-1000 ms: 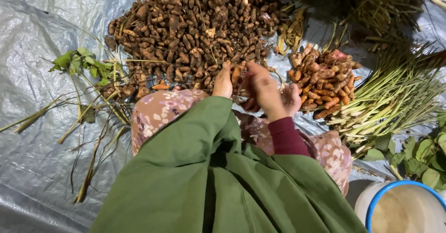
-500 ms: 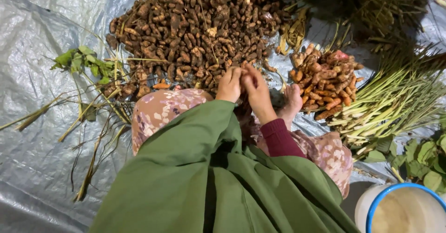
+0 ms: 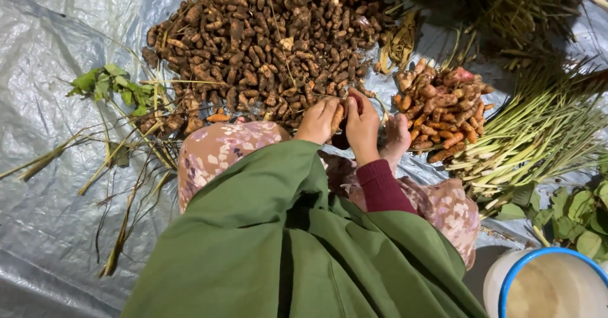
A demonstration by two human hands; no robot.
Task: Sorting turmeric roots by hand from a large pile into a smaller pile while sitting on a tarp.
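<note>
Left hand (image 3: 318,120) and right hand (image 3: 362,125) meet at centre, just past the knees, fingers curled inward. Both close on one small root piece (image 3: 338,118), orange-brown, pinched upright between them; the right thumb lies over its top. Below the hands a darker bit shows between the wrists, too shadowed to tell what it is.

Right wrist comes out of a maroon cuff (image 3: 380,188). A wide green garment (image 3: 285,242) fills the near middle of the view, with floral-print cloth (image 3: 215,153) over the knees on either side. A bare foot (image 3: 398,139) sits just right of the right hand, toes pointing far.

Directly far of the hands: a large heap of brown, soil-covered roots (image 3: 266,39), its near edge just beside the fingertips. One orange piece (image 3: 218,118) lies at the heap's near-left edge.

Right of the foot: a smaller pile of cleaned orange roots (image 3: 443,109), touching the foot's far side or nearly so.

Further right: a bundle of long pale green stalks (image 3: 538,140), fanned toward the far right. Near right, leafy greens (image 3: 579,210) and the blue-edged rim of a white bucket (image 3: 513,273).

Left of the heap: a leafy sprig (image 3: 104,83) and scattered dry stems (image 3: 120,166). All of it rests on a grey plastic tarp (image 3: 44,204) spread on the ground.
</note>
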